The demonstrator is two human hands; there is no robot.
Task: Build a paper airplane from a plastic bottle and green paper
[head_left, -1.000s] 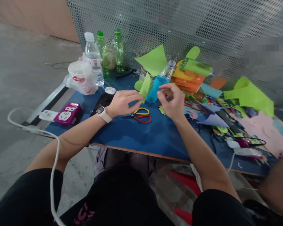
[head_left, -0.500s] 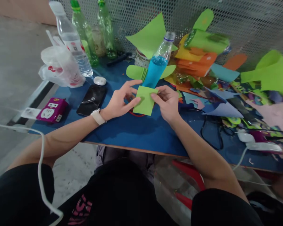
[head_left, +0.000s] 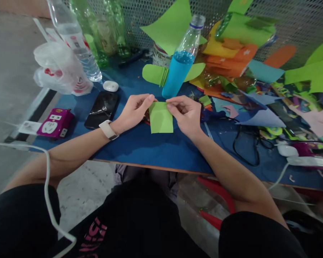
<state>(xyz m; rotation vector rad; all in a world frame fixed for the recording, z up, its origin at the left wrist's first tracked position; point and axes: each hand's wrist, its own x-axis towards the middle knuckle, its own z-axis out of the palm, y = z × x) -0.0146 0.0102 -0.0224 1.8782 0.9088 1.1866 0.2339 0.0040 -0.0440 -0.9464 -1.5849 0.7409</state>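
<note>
A small rectangle of light green paper [head_left: 161, 118] hangs between my hands above the blue table [head_left: 150, 152]. My left hand [head_left: 136, 109] pinches its upper left corner between thumb and fingers. At the upper right corner, my right hand [head_left: 187, 113] grips the paper with thumb and forefinger. Just beyond stands a clear bottle [head_left: 179, 66], its lower part blue, leaning to the right in view. Beside that bottle lie green paper strips with rounded ends [head_left: 153, 74]. Something red and dark, partly hidden, lies behind the paper near my left fingers.
On the left are a black phone [head_left: 101, 110], a white earbud case [head_left: 110, 86], a purple power adapter [head_left: 55, 123], a plastic bag with a cup [head_left: 60, 70] and several bottles. Colourful paper scraps [head_left: 261, 111] and a black cable [head_left: 254, 161] cover the right side.
My left hand has gone from spread fingers at the paper's left edge to a pinch on its upper corner. My right hand has shifted its hold along the top edge. The view has tilted slightly down.
</note>
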